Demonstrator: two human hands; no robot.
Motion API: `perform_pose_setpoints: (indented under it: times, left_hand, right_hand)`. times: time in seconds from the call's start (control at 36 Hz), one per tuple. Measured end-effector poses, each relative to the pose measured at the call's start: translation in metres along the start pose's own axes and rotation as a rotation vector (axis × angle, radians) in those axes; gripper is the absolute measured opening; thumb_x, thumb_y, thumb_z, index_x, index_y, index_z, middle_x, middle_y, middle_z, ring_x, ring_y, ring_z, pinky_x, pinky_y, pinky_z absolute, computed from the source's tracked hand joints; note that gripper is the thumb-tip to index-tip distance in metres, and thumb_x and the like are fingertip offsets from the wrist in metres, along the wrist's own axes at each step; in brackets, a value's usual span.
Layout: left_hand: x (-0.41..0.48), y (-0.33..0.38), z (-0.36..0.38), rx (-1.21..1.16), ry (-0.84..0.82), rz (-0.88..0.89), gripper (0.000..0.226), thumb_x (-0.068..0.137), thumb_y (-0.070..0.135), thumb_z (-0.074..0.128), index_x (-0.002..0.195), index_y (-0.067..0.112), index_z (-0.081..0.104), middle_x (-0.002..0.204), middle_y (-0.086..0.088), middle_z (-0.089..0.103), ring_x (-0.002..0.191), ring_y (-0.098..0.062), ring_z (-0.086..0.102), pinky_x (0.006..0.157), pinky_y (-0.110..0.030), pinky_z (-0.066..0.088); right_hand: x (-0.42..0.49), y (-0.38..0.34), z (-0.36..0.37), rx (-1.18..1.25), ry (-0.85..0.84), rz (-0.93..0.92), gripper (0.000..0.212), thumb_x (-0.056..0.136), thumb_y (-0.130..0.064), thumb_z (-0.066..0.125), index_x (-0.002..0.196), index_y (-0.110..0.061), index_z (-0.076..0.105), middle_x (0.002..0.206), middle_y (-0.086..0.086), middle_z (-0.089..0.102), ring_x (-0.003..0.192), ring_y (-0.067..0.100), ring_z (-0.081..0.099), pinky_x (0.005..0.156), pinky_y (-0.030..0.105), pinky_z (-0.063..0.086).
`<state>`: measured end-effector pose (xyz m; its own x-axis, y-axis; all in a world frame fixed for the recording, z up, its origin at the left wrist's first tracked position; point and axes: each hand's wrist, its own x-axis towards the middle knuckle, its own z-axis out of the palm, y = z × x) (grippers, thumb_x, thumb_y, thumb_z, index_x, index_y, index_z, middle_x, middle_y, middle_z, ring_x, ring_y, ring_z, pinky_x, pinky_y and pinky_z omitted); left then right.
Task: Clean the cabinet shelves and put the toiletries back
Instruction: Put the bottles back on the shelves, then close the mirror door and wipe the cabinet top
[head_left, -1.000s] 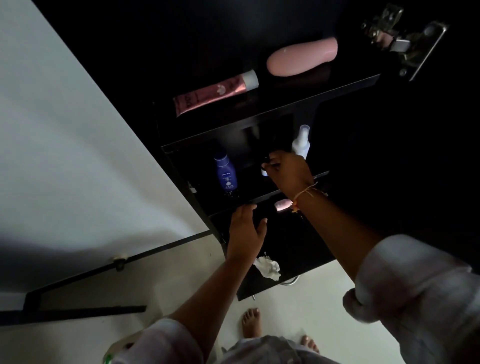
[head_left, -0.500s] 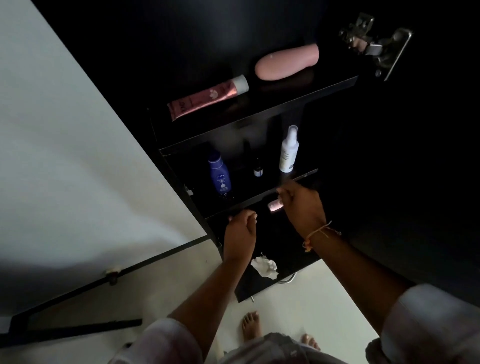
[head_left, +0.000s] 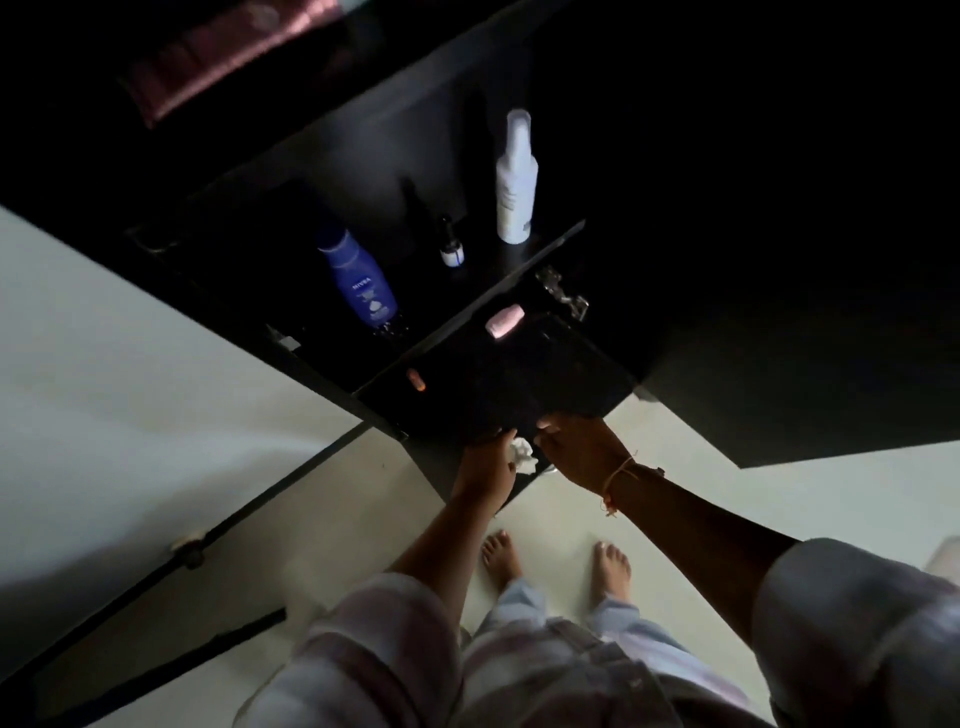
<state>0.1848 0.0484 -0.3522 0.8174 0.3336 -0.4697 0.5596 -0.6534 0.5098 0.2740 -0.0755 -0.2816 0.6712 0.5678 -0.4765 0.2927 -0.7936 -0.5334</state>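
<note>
The black cabinet (head_left: 597, 364) stands open in the head view. Its middle shelf holds a blue lotion bottle (head_left: 363, 286), a small dark dropper bottle (head_left: 451, 249) and a white spray bottle (head_left: 516, 182), all upright. On the lower shelf lie a small pink container (head_left: 504, 320) and a tiny pink-orange item (head_left: 415, 379). A crumpled white tissue (head_left: 522, 454) lies at the shelf's front edge between my hands. My left hand (head_left: 485, 467) rests flat beside it. My right hand (head_left: 576, 452) has its fingers curled at the edge, touching the tissue's right side.
A blurred pink tube (head_left: 223, 62) lies on the top shelf. The open cabinet door (head_left: 130, 389) stretches to the left, with a metal hinge (head_left: 563, 296) at the right wall. My bare feet (head_left: 501, 561) stand on the pale floor below.
The view has tilted down and moved closer. My right hand left the pink container on the lower shelf and came down to the tissue. My left hand slid back to the shelf's front edge.
</note>
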Motion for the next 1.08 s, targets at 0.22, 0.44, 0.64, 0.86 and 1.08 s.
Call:
perform_pose_setpoints:
  times: [0.22,0.44,0.64,0.86,1.08]
  left_hand:
    - [0.028,-0.015,0.029,0.217,0.084,0.064,0.047,0.083,0.023,0.070,0.129,0.026,0.057,0.137,-0.002,0.048,0.121,-0.027,0.042,0.097,-0.031,0.038]
    - [0.020,0.000,0.026,-0.035,0.192,0.018,0.032,0.085,0.020,0.069,0.116,0.013,0.067,0.123,-0.013,0.059,0.110,-0.029,0.058,0.087,-0.035,0.052]
    - [-0.002,0.026,0.009,-0.289,0.302,-0.001,0.025,0.085,0.020,0.070,0.109,0.012,0.069,0.109,-0.010,0.064,0.093,-0.023,0.066,0.076,-0.038,0.058]
    - [-0.048,0.079,-0.015,-0.561,0.278,0.059,0.014,0.087,0.016,0.068,0.101,0.018,0.070,0.095,0.005,0.072,0.084,0.003,0.064,0.078,-0.020,0.054]
    - [-0.103,0.120,-0.015,-0.425,0.497,0.081,0.019,0.094,0.024,0.059,0.107,0.017,0.070,0.098,0.003,0.074,0.091,-0.005,0.068,0.083,-0.025,0.056]
  right_hand:
    - [-0.010,0.009,0.007,-0.120,0.008,0.031,0.033,0.100,-0.020,0.048,0.127,-0.006,0.059,0.129,0.010,0.062,0.120,0.027,0.057,0.102,0.032,0.040]
    - [-0.015,0.008,0.011,0.022,0.030,0.121,0.033,0.098,-0.023,0.051,0.129,-0.015,0.058,0.124,0.008,0.065,0.113,0.027,0.060,0.098,0.033,0.046]
    - [-0.020,0.003,-0.001,0.227,0.035,0.144,0.049,0.097,-0.024,0.054,0.144,-0.017,0.043,0.140,0.008,0.054,0.127,0.025,0.051,0.100,0.024,0.037]
    - [-0.045,0.013,-0.029,0.596,0.111,0.078,0.019,0.086,-0.029,0.070,0.104,-0.024,0.071,0.094,-0.001,0.073,0.089,0.015,0.071,0.074,0.023,0.058]
    - [-0.100,0.079,-0.046,0.749,0.345,0.192,0.016,0.084,-0.026,0.068,0.101,-0.026,0.064,0.091,0.003,0.070,0.083,0.022,0.069,0.077,0.041,0.060]
